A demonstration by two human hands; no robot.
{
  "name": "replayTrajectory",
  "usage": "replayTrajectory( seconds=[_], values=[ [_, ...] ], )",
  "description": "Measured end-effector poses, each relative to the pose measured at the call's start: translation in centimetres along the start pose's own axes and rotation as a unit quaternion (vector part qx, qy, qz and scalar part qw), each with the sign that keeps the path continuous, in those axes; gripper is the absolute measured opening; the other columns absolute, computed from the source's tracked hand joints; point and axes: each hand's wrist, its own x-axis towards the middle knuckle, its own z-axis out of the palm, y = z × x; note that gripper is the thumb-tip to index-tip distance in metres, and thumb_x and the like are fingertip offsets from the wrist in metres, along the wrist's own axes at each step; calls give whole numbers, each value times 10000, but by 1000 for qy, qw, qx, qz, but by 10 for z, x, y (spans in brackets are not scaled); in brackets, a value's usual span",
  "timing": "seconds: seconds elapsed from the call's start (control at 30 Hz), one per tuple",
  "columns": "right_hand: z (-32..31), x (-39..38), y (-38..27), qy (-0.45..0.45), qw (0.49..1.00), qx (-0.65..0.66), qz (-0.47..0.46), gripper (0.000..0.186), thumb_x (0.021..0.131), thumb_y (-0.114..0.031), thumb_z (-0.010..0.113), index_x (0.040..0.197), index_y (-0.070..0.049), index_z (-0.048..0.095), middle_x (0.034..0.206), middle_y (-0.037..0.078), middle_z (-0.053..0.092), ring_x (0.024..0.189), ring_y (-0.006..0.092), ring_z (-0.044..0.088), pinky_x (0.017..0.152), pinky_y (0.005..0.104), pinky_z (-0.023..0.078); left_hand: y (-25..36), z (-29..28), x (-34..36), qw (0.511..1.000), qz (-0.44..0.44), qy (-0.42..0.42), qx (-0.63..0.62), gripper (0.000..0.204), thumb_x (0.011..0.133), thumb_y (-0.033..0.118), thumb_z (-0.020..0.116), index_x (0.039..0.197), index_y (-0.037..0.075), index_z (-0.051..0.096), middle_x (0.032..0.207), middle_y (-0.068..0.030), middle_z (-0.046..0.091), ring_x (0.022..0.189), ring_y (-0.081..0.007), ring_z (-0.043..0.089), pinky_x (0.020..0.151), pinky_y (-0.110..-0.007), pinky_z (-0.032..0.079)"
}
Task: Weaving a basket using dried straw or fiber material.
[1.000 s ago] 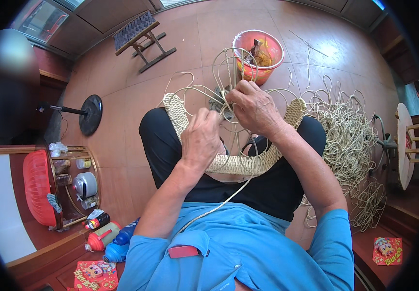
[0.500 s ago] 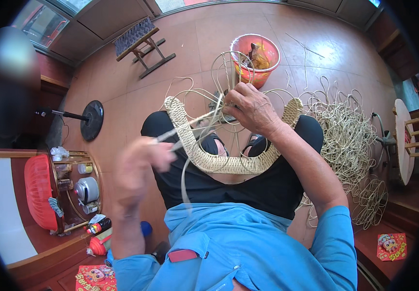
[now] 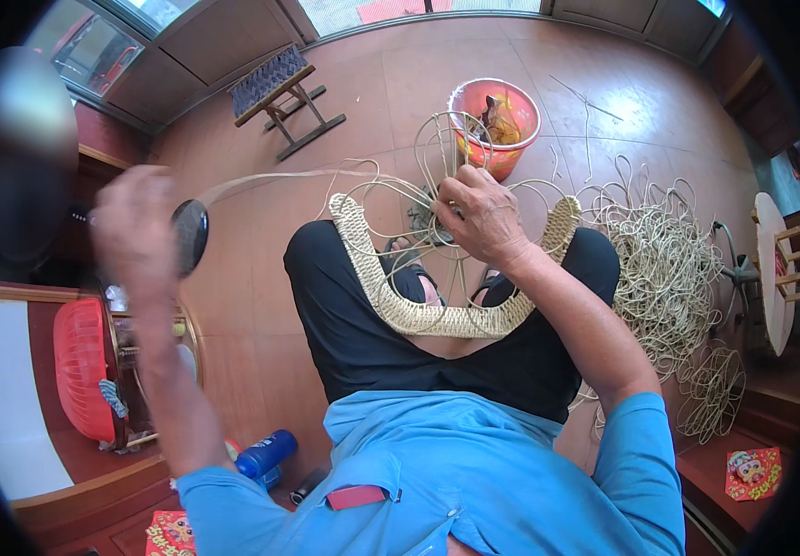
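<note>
A U-shaped woven straw-coloured band rests across my thighs, its two arms pointing away from me. Thin bare loops rise beyond it, crossing near its open end. At that crossing my right hand is closed, thumb and fingers pinching the bundle of loops. Far out to the left, my left hand is raised and smeared by motion. A pale cord strand runs taut from beside it towards the right hand; the grip on it is blurred.
A big tangle of cord lies on the floor at right. Beyond my hands stands a red bucket with scraps inside. A woven-top stool is at far left, a blue bottle at near left, and a wooden stool at far right.
My left hand has swung out to the left and away from me, drawing the strand out long. The right hand keeps its pinch on the loops.
</note>
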Motion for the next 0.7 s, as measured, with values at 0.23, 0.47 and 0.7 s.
replayTrajectory(
  seconds=[0.23, 0.47, 0.7],
  values=[
    [5, 4, -13, 17, 1000, -1, -10, 164, 916, -214, 749, 898, -86, 650, 910, 103, 588, 875, 316, 649, 768, 470, 528, 150, 168, -116, 634, -329, -259, -650, 594, 1041, 35, 589, 1581, -102, 382, 1503, -252, 540, 921, -162, 700, 682, -255, 610],
    [6, 1, -11, 26, 1000, 13, 4, 153, 896, -190, 773, 895, -90, 657, 901, 99, 592, 859, 320, 648, 758, 460, 521, 171, 212, -109, 503, -377, -231, -743, 608, 983, -27, 543, 1560, -55, 354, 1501, -214, 537, 751, -124, 658, 535, -235, 519],
    [1, 3, -10, 26, 999, 19, 0, 148, 895, -188, 777, 898, -92, 664, 902, 90, 595, 858, 314, 647, 758, 458, 522, 165, 215, -114, 660, -283, -376, -585, 286, 1042, 77, 661, 1301, -39, 626, 1025, -80, 723, 734, -63, 620, 539, -224, 448]
  ],
)
